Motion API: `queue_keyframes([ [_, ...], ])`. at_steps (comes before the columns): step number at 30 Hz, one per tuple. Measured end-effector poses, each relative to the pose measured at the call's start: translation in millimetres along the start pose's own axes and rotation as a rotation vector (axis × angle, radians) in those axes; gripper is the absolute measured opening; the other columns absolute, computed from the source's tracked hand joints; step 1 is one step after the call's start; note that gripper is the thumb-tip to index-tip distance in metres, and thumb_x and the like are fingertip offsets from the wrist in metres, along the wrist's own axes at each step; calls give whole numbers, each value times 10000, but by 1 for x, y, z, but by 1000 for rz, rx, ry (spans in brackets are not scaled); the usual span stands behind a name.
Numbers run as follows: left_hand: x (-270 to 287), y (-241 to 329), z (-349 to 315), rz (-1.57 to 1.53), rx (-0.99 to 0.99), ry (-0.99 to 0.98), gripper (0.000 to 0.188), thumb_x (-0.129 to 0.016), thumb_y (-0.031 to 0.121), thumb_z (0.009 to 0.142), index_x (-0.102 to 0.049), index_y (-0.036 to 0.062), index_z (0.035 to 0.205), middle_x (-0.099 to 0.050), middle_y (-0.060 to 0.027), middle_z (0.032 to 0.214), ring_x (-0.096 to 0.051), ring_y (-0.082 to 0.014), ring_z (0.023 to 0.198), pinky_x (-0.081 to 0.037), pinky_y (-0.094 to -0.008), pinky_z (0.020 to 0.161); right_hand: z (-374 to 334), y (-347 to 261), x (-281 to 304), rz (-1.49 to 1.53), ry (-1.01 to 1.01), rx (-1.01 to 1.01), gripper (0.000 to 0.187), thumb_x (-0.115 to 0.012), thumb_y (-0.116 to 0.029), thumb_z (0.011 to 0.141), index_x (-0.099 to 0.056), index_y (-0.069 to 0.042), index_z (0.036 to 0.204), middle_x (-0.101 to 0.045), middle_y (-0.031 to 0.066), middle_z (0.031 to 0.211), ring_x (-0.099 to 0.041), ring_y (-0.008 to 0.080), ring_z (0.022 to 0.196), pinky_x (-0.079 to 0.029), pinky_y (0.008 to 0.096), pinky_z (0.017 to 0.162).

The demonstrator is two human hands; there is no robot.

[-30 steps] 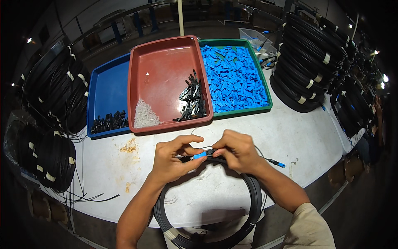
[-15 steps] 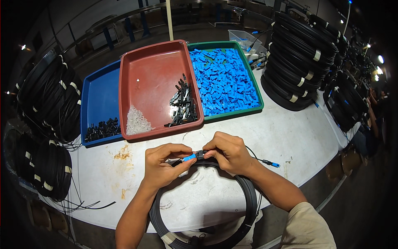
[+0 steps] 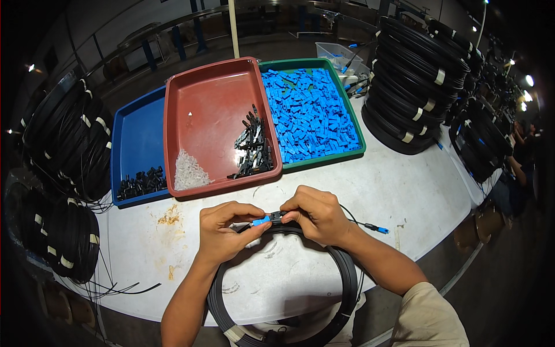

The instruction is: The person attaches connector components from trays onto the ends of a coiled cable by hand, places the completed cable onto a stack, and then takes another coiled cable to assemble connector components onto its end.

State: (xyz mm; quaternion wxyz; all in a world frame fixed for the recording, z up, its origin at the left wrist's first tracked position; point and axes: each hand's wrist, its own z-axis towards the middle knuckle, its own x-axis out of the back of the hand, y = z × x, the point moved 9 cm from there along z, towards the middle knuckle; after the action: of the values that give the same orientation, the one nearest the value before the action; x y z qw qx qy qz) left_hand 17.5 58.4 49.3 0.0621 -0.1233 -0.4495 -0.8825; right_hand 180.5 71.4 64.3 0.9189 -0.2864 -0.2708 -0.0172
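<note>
Left fingers (image 3: 243, 209) pinch a boxy blue plastic connector (image 3: 261, 221); right fingers (image 3: 296, 202) grip a narrow black fitting (image 3: 277, 216) beside it, over a ring-shaped cable coil (image 3: 348, 279).

I see a white table (image 3: 416, 199) beneath the fingers (image 3: 245, 209), brown-stained just left of them. Well beyond the fingers, a pale post (image 3: 234, 29) rises near a long rail (image 3: 173, 26) with blue legs (image 3: 150, 55); a dim grey wall (image 3: 118, 26) lies far ahead-left. Dark floor (image 3: 462, 295) shows to their lower right. Far to either side, small bright lamps (image 3: 529, 81) pierce the gloom around my view.
</note>
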Motion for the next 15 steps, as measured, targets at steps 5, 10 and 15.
queue_keyframes([
  [5, -2, -2, -1, -33, 20, 4, 206, -848, -9, 742, -753, -9, 926, -748, -100, 853, -736, -146, 768, -599, -244, 709, -4, 1, -2, -8, 10, -1, 146, -756, -48, 824, -622, -11, 866, -584, 104, 751, -577, 271, 591, -447, 376, 532],
  [10, -1, 5, 3, 4, -14, -10, 207, -849, -10, 739, -757, -6, 923, -746, -100, 836, -736, -145, 749, -599, -244, 692, -2, 0, 0, -46, 9, 11, 152, -764, -52, 812, -628, -14, 868, -577, 97, 743, -570, 269, 574, -442, 378, 521],
  [15, -3, 3, 3, 31, -4, -26, 195, -851, 3, 735, -766, 5, 911, -740, -92, 805, -723, -134, 716, -569, -241, 632, -4, -1, 0, -52, 29, 54, 146, -757, -60, 817, -625, -19, 865, -572, 96, 744, -570, 266, 575, -447, 380, 519],
])
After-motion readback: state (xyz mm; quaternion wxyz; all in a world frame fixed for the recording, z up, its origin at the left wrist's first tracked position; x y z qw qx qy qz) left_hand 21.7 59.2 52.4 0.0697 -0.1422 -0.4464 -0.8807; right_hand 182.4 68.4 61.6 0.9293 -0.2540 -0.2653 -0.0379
